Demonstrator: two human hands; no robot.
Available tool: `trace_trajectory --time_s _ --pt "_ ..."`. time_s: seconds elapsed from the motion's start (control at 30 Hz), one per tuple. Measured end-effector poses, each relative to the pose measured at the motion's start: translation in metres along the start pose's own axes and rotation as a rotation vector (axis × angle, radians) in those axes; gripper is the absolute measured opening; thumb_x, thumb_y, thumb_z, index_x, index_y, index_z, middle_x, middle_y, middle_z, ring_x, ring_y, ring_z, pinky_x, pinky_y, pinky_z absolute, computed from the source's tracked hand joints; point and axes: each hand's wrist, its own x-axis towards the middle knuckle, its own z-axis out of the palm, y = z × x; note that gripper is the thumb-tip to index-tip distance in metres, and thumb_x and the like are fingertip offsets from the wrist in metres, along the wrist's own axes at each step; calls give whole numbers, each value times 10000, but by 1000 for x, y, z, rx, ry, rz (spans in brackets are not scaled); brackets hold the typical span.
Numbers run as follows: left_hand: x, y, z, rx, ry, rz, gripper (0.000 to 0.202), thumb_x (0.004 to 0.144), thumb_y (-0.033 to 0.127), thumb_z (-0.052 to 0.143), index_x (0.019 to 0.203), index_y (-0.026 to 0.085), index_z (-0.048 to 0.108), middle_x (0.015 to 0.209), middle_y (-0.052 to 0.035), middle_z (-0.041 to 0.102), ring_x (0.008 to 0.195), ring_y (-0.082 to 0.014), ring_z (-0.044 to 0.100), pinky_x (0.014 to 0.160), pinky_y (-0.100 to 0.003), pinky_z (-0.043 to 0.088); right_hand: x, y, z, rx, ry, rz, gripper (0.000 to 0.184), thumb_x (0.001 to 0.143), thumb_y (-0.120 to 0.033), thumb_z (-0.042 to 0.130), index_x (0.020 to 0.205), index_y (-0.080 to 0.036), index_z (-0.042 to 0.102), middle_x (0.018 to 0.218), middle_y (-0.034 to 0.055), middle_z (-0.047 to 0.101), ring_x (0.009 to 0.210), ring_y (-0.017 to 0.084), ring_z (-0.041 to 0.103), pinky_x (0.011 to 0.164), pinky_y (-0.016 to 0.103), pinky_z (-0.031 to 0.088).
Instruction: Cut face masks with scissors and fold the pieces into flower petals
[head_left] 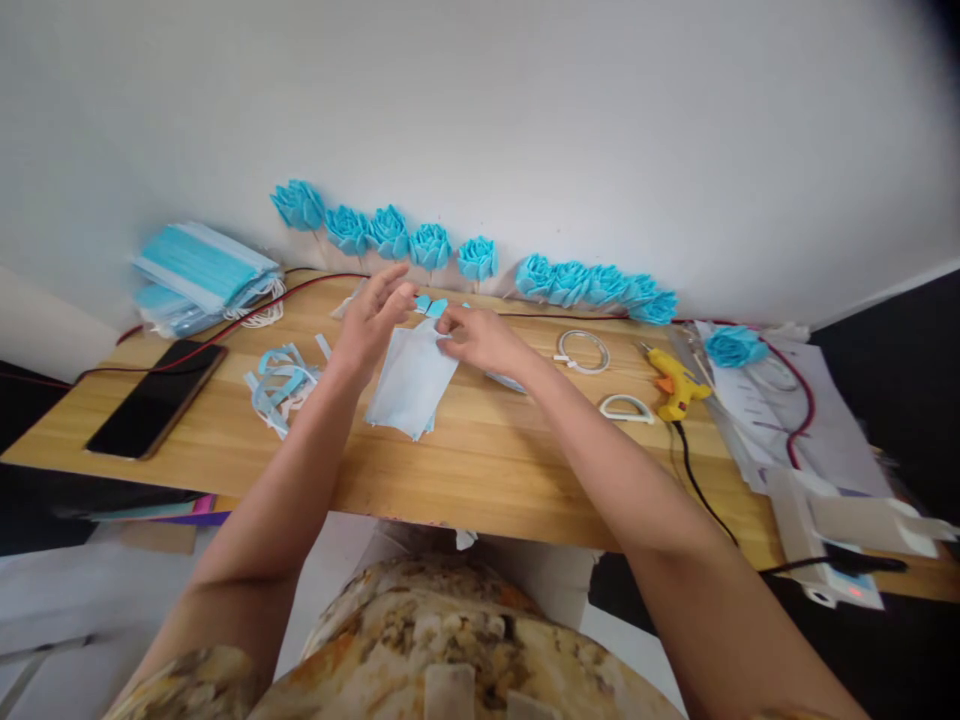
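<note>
Sheets (411, 385), thin, matte and pale blue-white, lie overlapped at the center of the frame on the wooden table (465, 490). Outline: roughly rectangular, slightly skewed, lower edge uneven; exact count cannot be determined. Left hand (367, 325): fingers spread, raised at the upper left of the sheets, gripping nothing. Right hand (484, 342): fingers curled at the upper right corner of the sheets; whether they pinch it cannot be determined. Small bright-blue pieces (435, 307) lie between the hands, partly hidden.

Count: blue flowers (388, 232), ten along the wall, five left of center and five right; one further flower (735, 347) at right. Phone (156, 398), one, at left. Yellow glue gun (679, 385), one, right of center. White ring (583, 352), one, near the gun.
</note>
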Motion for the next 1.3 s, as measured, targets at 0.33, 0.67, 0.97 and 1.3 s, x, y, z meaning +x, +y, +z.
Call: trace_trajectory --time_s 0.33,0.67,0.97,1.3 --pt "-26 -3 22 216 -506 -149 827 726 423 777 1468 175 509 1186 -137 717 1044 -304 667 838 -374 537 -63 21 -10 534 207 103 287 734 -353 691 946 -225 546 786 -34 581 647 131 499 619 270 401" --pt "-30 8 29 173 -361 -363 440 671 450 797 1002 169 728 820 -24 728 655 -185 622 565 -263 468 -127 43 -44 528 570 183 342 844 -342 655 1170 -240 626 819 -15 675 717 136 617 690 286 512" --pt "-29 -3 39 -228 -242 -475 365 673 319 836 993 173 738 921 -54 780 890 -262 733 809 -368 617 -248 61 -75 -396 92 345 358 922 -271 579 1269 -216 648 1280 124 696 1183 325 659 984 490 527" --pt "-27 -7 52 -302 -174 -595 206 731 210 755 924 139 737 873 -74 786 902 -257 745 730 -282 627 -249 60 -66 -435 30 426 385 834 -232 634 1214 -178 603 1163 150 715 1069 326 676 929 466 528"
